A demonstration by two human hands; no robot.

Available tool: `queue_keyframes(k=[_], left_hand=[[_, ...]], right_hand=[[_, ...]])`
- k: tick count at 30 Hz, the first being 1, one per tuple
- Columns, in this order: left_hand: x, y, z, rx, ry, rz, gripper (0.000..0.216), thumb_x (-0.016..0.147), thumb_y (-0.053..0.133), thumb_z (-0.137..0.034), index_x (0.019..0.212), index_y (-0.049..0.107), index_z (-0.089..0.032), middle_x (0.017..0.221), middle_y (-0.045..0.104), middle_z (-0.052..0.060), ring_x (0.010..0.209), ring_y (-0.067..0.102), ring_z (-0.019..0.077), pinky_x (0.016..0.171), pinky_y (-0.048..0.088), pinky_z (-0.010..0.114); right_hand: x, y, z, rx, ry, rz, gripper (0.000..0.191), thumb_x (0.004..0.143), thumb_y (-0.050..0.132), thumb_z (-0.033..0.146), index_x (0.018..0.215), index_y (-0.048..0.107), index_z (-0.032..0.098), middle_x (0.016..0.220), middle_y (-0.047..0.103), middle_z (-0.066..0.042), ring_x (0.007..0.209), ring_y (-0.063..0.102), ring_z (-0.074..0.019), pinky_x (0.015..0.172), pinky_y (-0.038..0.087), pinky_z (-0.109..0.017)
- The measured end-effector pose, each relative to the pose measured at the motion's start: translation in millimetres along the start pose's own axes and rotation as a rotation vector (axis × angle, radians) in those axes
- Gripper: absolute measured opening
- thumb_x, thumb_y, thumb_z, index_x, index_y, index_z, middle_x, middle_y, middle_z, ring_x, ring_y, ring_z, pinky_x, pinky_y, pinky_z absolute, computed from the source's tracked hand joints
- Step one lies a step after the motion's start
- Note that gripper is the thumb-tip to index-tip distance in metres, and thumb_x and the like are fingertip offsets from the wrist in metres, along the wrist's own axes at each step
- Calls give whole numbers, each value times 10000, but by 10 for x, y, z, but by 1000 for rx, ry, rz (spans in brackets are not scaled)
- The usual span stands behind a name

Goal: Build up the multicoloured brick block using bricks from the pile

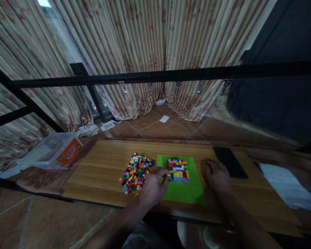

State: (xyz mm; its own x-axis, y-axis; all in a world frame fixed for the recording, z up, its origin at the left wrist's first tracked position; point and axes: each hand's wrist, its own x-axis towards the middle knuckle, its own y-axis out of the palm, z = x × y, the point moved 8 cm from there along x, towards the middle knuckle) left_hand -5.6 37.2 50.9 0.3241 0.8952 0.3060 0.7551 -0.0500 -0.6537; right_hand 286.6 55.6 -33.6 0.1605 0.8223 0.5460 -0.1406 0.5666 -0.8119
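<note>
My left hand [153, 184] is closed in a pinch at the left side of a block build, with a small white toy brick [168, 175] at its fingertips. The build [178, 170], made of many-coloured toy bricks, sits on a green studded baseplate [182, 193]. Just left of that hand lies a heap of small loose bricks [136, 171] in mixed colours, partly covered by the hand. To the right of the baseplate, my right hand [217, 175] rests on the table, its fingers loosely bent and apart, with nothing visible in them.
A black tablet-like slab [230, 162] lies on the wooden table [98, 173] beyond my right hand, and white paper [291, 185] is at the far right. A clear plastic box [52, 148] with an orange label stands off the left end. A black metal rail [150, 76] crosses behind.
</note>
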Motion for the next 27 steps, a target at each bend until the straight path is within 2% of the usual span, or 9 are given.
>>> queue_keyframes(k=[5,11,19,27], left_hand=[[283,274,-91,42,100,71,196,881,510,-136,900,688,-217,877,687,14,840,643,148,772,500,267],[427,415,-43,227,132,100,173,882,542,-160,873,695,-238,902,701,2,876,632,171,855,476,327],[467,476,-42,291,174,104,116,854,604,-163,871,691,-237,876,710,4,879,622,183,889,439,364],[448,475,-80,353,226,62,94,878,598,-202,839,680,-225,832,693,11,827,600,179,820,412,349]], right_hand=[[13,-22,4,11,36,12,328,912,409,302,990,688,145,1088,660,-129,943,572,-252,853,453,-389],[27,-55,21,20,55,11,313,908,424,294,979,691,148,1108,657,-125,941,567,-254,863,451,-382],[33,-50,21,32,62,20,302,903,428,281,987,686,147,1106,658,-127,937,564,-248,856,445,-377],[30,-46,16,50,58,16,284,887,446,269,984,688,159,1101,663,-126,948,573,-256,854,454,-397]])
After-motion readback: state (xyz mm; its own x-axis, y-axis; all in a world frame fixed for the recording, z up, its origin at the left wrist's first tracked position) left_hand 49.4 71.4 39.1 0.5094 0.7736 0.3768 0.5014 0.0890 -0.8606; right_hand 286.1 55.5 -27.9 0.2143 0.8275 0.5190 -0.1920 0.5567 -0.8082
